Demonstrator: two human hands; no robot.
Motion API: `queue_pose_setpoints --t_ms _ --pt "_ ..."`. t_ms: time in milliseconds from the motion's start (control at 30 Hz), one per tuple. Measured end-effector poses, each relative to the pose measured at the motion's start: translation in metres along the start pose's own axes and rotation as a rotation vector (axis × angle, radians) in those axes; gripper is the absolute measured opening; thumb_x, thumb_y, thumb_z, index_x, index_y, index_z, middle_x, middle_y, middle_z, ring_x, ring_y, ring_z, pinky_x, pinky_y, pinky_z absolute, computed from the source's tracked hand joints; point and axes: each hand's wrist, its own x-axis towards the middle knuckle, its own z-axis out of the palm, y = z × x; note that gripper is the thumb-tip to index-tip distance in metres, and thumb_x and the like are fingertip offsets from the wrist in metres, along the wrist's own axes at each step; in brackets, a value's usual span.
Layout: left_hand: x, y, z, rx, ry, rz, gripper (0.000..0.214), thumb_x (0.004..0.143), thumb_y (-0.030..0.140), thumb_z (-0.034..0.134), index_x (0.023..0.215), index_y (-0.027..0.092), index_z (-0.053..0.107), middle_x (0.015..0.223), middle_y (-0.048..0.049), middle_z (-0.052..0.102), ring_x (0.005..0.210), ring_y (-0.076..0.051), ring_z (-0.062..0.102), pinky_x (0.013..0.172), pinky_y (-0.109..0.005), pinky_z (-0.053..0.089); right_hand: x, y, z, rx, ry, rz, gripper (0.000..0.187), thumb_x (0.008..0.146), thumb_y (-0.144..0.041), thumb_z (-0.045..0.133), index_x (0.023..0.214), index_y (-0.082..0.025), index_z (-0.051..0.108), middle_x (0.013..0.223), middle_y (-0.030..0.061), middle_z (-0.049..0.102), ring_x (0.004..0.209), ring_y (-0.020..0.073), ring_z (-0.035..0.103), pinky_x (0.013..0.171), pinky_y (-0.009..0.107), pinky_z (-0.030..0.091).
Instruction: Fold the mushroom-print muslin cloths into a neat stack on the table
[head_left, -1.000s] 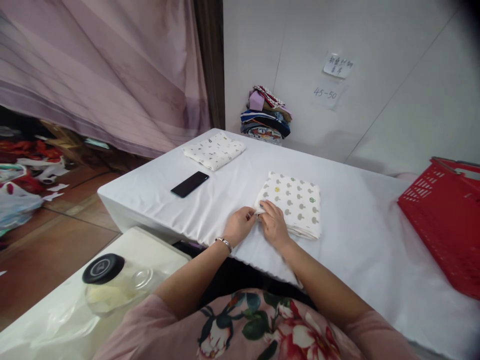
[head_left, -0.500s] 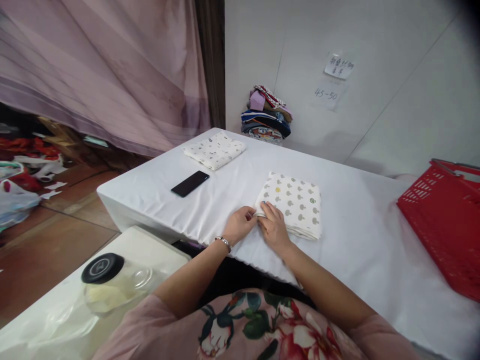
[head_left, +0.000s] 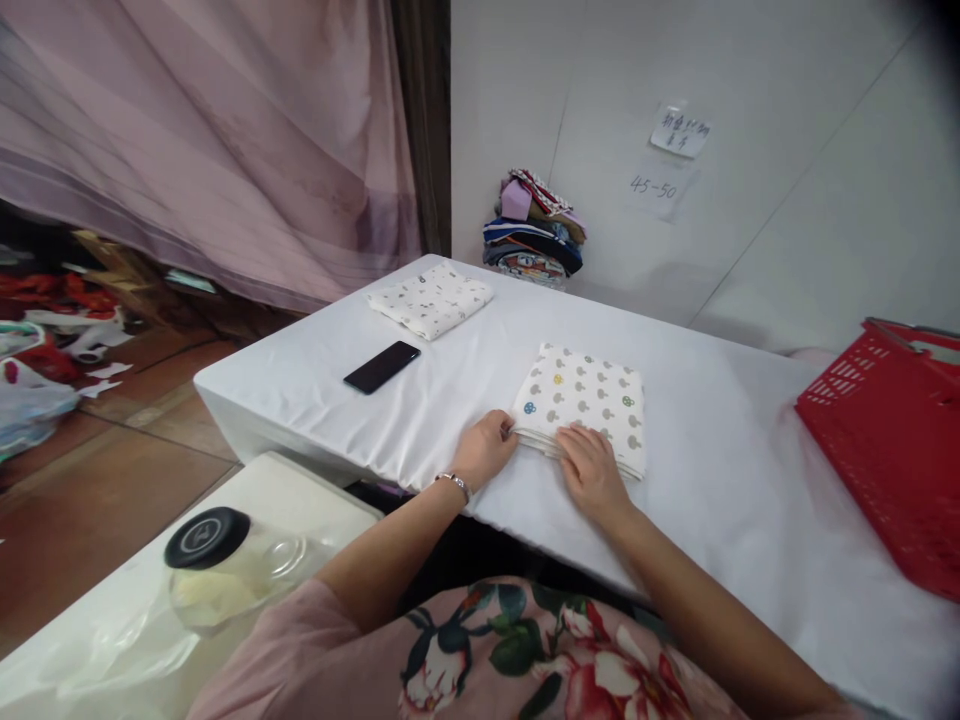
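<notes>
A folded white cloth (head_left: 581,395) with grey tree-like prints and a few coloured ones lies flat on the white-covered table (head_left: 720,490). My left hand (head_left: 484,448) pinches its near left corner between thumb and fingers. Along the cloth's near edge, my right hand (head_left: 592,470) rests with fingers laid flat on top, its thumb by the folded layers. A second folded white cloth (head_left: 433,300) with small dark prints sits farther off to the left, and a black phone (head_left: 382,367) lies in front of it.
A red plastic basket (head_left: 892,450) stands at the table's right side. Against the wall is a stack of folded fabrics (head_left: 532,235). On a lower white surface at the left stands a clear jar with a black lid (head_left: 207,538). A pink curtain (head_left: 225,130) hangs behind.
My right hand has slid right along the cloth's near edge, uncovering a blue print near the left corner. My left hand stays at that corner.
</notes>
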Motion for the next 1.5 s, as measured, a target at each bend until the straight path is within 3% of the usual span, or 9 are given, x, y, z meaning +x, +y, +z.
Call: queue_pose_setpoints --t_ms 300,500,600,700,967,1100,1500 --pt "0.001 0.0 -0.003 0.099 -0.013 0.025 0.01 0.079 0.021 0.053 0.089 0.021 0.056 0.082 -0.001 0.063 0.073 -0.015 0.059 0.066 -0.026 0.043 -0.041 0.04 -0.03 -0.12 -0.093 0.017 0.038 0.09 -0.014 0.036 0.123 -0.021 0.054 0.125 0.0054 0.058 0.12 0.0211 0.047 0.101 0.044 0.029" --pt "0.002 -0.002 -0.004 0.2 0.004 0.271 0.025 0.082 0.018 0.048 0.106 0.022 0.053 0.105 -0.0052 0.056 0.092 -0.018 0.057 0.078 -0.029 0.046 -0.057 0.049 -0.04 -0.074 -0.027 0.113 0.032 0.092 -0.023 0.039 0.115 -0.024 0.06 0.119 0.0061 0.062 0.118 0.0225 0.051 0.096 0.043 0.037" --pt "0.004 -0.003 -0.003 0.242 -0.038 0.332 0.029 0.082 0.014 0.045 0.108 0.023 0.053 0.106 -0.0048 0.056 0.095 -0.018 0.056 0.081 -0.03 0.045 -0.044 0.043 -0.041 -0.026 0.021 0.111 0.028 0.092 -0.024 0.04 0.107 -0.023 0.064 0.113 0.0058 0.065 0.114 0.0223 0.053 0.097 0.044 0.036" --pt "0.004 -0.002 -0.002 0.219 -0.038 0.295 0.03 0.08 0.013 0.046 0.107 0.023 0.055 0.105 -0.0045 0.056 0.092 -0.017 0.057 0.079 -0.029 0.046 -0.019 0.031 -0.038 0.047 0.039 0.072 0.027 0.092 -0.023 0.041 0.101 -0.023 0.066 0.105 0.0056 0.067 0.109 0.022 0.055 0.094 0.043 0.037" --pt "0.001 -0.004 -0.008 0.018 -0.033 0.265 0.024 0.086 0.029 0.047 0.105 0.023 0.062 0.1 -0.0012 0.057 0.076 -0.011 0.058 0.077 -0.026 0.047 0.038 -0.005 -0.009 0.119 -0.072 0.037 0.023 0.091 -0.022 0.045 0.09 -0.023 0.068 0.095 0.0036 0.065 0.089 0.0183 0.054 0.081 0.033 0.038" --pt "0.008 -0.005 -0.009 0.015 -0.031 0.286 0.024 0.089 0.029 0.044 0.097 0.024 0.066 0.097 -0.0012 0.058 0.086 -0.013 0.058 0.08 -0.025 0.046 0.045 -0.01 -0.001 0.054 -0.113 0.054 0.02 0.089 -0.02 0.047 0.087 -0.022 0.067 0.086 0.004 0.062 0.084 0.0188 0.05 0.076 0.031 0.036" --pt "0.017 -0.003 -0.009 0.131 -0.052 0.366 0.024 0.091 0.027 0.042 0.088 0.021 0.065 0.092 -0.0028 0.057 0.083 -0.014 0.056 0.079 -0.027 0.045 0.054 -0.01 -0.001 -0.175 -0.235 -0.049 0.018 0.089 -0.018 0.048 0.077 -0.019 0.062 0.083 0.0055 0.058 0.079 0.0198 0.047 0.068 0.033 0.032"
